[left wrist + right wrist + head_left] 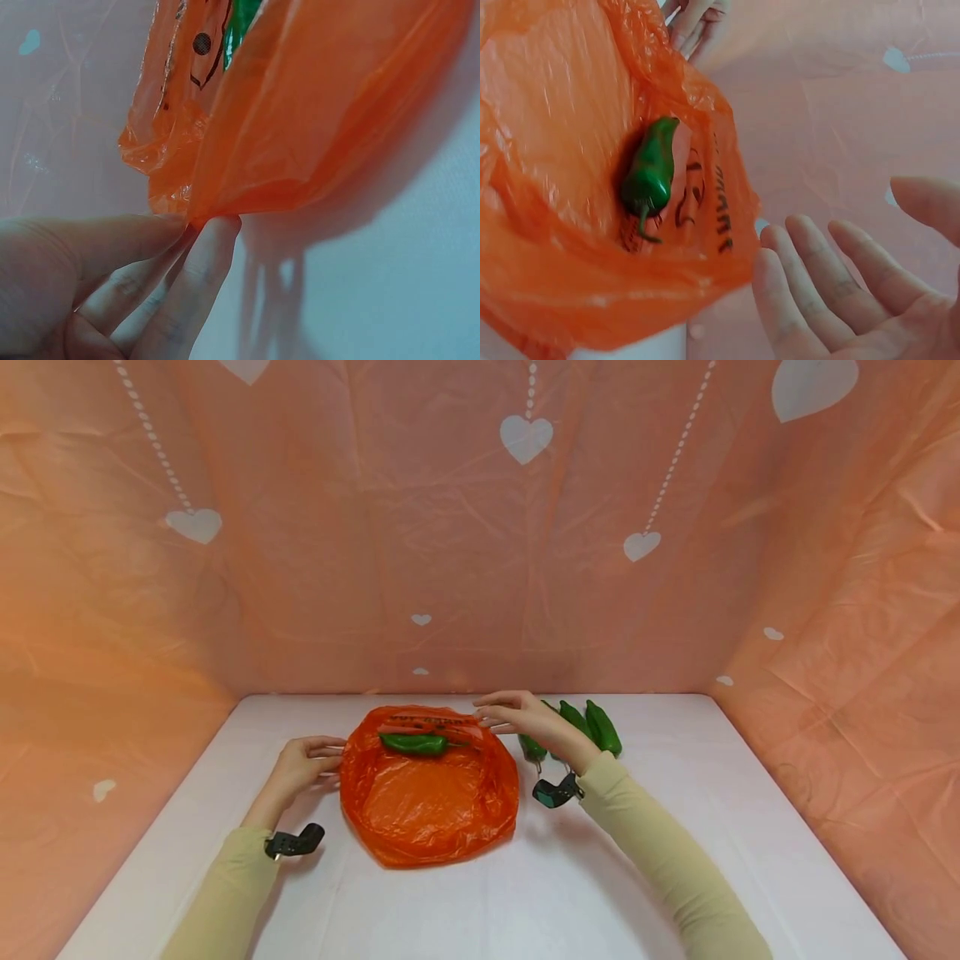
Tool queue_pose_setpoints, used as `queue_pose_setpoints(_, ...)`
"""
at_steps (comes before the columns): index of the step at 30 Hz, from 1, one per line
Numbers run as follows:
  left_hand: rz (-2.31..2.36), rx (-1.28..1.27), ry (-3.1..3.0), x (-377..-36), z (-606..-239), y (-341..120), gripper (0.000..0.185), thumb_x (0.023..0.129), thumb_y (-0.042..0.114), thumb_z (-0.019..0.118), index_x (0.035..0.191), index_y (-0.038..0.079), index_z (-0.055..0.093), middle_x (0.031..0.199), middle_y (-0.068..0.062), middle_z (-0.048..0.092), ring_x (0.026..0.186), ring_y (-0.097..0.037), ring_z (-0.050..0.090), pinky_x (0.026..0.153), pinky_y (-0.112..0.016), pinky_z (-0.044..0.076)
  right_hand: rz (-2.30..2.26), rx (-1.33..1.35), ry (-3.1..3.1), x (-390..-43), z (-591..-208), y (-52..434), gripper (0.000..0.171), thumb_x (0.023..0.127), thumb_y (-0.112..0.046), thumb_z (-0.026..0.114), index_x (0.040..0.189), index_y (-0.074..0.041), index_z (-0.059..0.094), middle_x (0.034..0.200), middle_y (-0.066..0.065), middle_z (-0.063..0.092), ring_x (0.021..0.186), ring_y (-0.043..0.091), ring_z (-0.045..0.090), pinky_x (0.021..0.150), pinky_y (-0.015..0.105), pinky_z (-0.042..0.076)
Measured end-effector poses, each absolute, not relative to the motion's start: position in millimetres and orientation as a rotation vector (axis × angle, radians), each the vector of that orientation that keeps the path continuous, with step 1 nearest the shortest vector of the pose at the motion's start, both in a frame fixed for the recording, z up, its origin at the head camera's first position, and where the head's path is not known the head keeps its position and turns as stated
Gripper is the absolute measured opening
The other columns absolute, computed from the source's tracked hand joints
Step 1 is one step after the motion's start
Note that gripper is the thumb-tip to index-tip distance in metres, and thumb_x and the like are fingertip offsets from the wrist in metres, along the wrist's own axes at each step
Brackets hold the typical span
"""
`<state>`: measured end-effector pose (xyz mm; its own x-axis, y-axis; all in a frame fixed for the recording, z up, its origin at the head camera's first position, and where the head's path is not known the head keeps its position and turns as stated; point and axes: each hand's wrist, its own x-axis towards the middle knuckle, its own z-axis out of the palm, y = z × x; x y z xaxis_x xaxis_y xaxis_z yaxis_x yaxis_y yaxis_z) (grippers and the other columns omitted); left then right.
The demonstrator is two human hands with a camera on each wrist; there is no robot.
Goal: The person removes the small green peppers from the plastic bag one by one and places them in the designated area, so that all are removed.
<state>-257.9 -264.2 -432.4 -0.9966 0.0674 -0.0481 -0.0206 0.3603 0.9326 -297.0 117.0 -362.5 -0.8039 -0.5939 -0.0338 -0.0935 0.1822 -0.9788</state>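
An orange plastic bag (423, 847) with dark print stands wide open on the white table. One green pepper (414, 744) lies inside it near the far wall, its stem showing in the right wrist view. At the bag's left side my left hand (298, 767) pinches the rim between thumb and finger, plain in the left wrist view. My right hand (521, 717) hovers at the far right of the rim. Its fingers (855, 262) are spread and hold nothing, with the fingertips right at the plastic.
Several more green peppers (602, 728) lie on the table (570, 893) to the right of the bag, partly hidden behind the right wrist. Peach-coloured sheeting (450, 543) with white hearts walls the back and both sides. A small dark camera sits on each wrist.
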Motion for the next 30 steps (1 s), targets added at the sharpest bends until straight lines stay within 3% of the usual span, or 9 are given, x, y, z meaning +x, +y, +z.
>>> queue_pose_setpoints(19, 1.695, 0.069, 2.570, -258.3, -432.9, -265.1, 0.036, 0.092, -0.002, 0.056, 0.126, -0.014, 0.052, 0.111, -0.031, 0.062, 0.076, -0.019, 0.068, 0.069, -0.034, 0.058, -1.731, -0.673, 1.880, -305.3, -380.8, 69.1, 0.044, 0.100, -0.016, 0.050, 0.136, 0.008, 0.044, 0.131, 0.029, 0.051, 0.121, 0.040, 0.049, 0.103, 0.051, 0.038)
queue_pose_setpoints(30, 1.709, 0.044, 2.543, -259.0, -434.0, -264.0, 0.036, 0.093, -0.002, 0.056, 0.126, -0.014, 0.051, 0.111, -0.031, 0.062, 0.075, -0.019, 0.069, 0.068, -0.034, 0.058, -1.703, -0.589, 1.919, -309.2, -394.2, 49.8, 0.040, 0.099, -0.016, 0.053, 0.134, 0.005, 0.050, 0.131, 0.024, 0.053, 0.121, 0.036, 0.050, 0.103, 0.046, 0.040)
